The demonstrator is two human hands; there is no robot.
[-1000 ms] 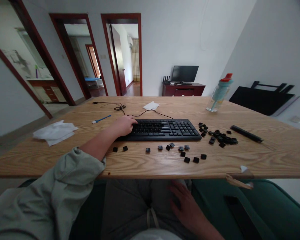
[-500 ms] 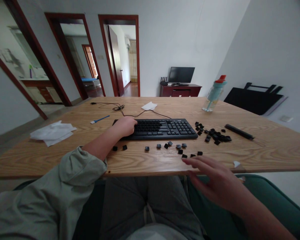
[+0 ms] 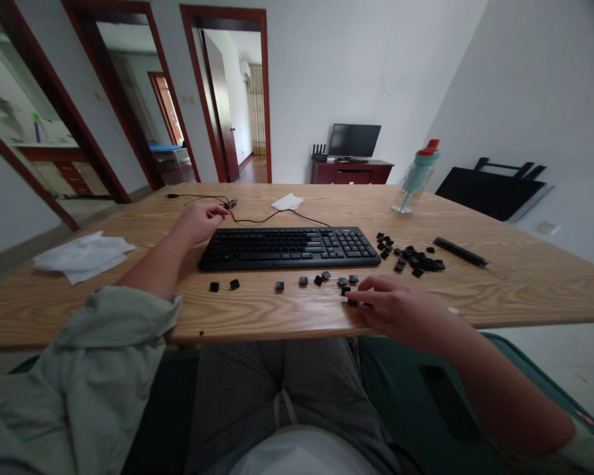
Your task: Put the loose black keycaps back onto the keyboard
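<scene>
A black keycap (image 3: 352,301) is found on the near right part of the wooden counter (image 3: 272,313), touched by the fingertips of the right hand (image 3: 398,305); whether it is firmly pinched cannot be told. With the counter's near edge close by, it could be flicked off if it were squeezed at a corner. The loose row of keycaps (image 3: 303,281) to its left could be scattered if it were brushed by the same fingers. Farther off, the keyboard (image 3: 287,247) could be skewed by a knock from the left hand (image 3: 198,223), which is held well apart from the right, half curled by the keyboard's far left corner; whether anything is held in it cannot be told. If the coiled cord (image 3: 229,205) beyond were snagged, the keyboard could be dragged. On the right, the pile of keycaps (image 3: 427,264) could be spread by a careless sweep.
</scene>
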